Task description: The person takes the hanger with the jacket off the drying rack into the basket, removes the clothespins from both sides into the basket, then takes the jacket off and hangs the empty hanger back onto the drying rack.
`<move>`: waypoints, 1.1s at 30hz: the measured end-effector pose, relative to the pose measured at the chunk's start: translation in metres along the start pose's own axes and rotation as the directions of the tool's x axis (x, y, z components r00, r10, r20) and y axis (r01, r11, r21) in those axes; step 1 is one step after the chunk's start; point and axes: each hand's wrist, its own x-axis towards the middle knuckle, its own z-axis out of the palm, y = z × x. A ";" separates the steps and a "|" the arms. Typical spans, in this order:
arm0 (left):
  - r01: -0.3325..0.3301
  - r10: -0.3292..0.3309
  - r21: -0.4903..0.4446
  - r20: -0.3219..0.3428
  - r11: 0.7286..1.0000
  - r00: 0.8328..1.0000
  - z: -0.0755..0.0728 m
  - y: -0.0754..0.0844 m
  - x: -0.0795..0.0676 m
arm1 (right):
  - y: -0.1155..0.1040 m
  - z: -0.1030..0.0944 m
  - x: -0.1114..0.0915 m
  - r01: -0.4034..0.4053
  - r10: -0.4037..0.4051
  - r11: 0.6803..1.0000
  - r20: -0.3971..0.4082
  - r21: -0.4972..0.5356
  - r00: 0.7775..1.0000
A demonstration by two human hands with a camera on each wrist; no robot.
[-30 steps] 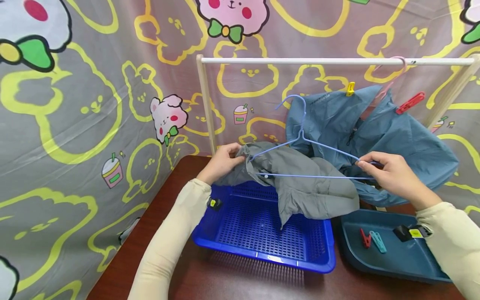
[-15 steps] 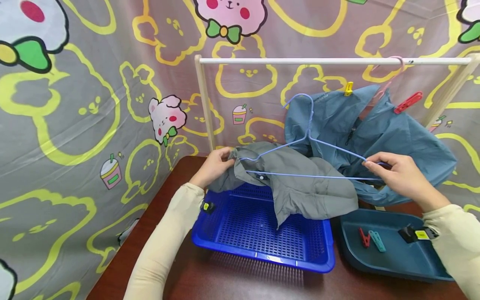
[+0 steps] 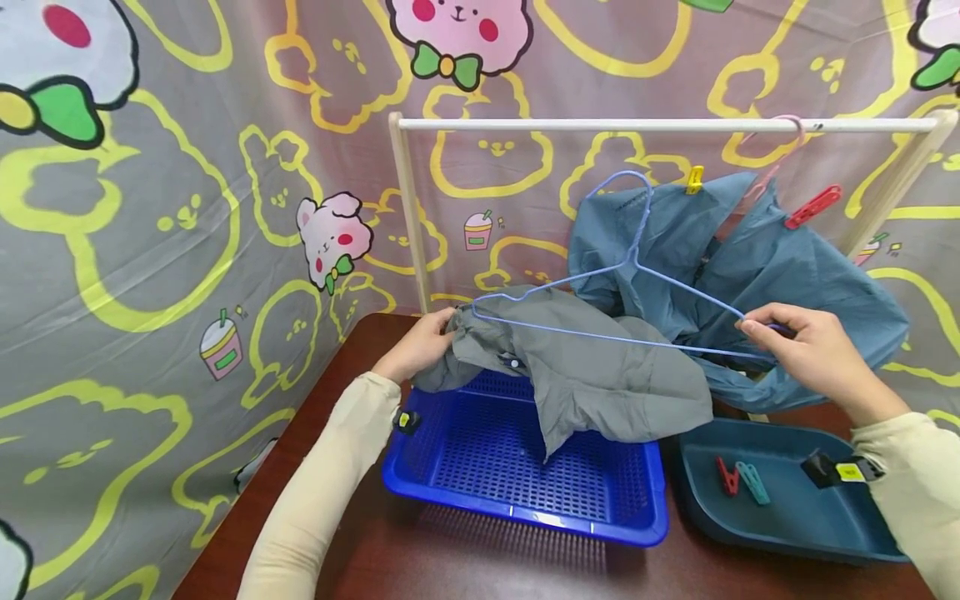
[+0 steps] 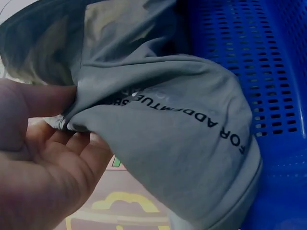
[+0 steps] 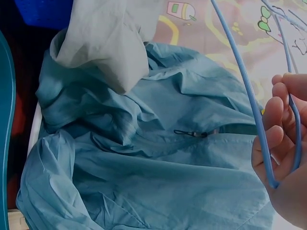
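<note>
over the blue perforated plastic basket (image 3: 525,516), the grey cloth garment (image 3: 592,367) looks light and floppy, best held by its edge; the left grip (image 3: 416,346) pinches it. right of the basket, the right grip (image 3: 806,346) curls round the stiffer blue wire hanger (image 3: 634,257).

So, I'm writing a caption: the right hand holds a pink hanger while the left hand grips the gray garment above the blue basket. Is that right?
Not quite, pink is wrong: the right hand holds a blue hanger, as the right wrist view shows, while the left hand grips the gray garment above the blue basket.
</note>
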 end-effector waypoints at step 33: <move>-0.408 0.095 0.263 0.730 0.874 0.676 0.112 0.035 0.013 | -0.021 0.019 0.016 -0.031 0.031 0.999 -0.007 0.040 0.999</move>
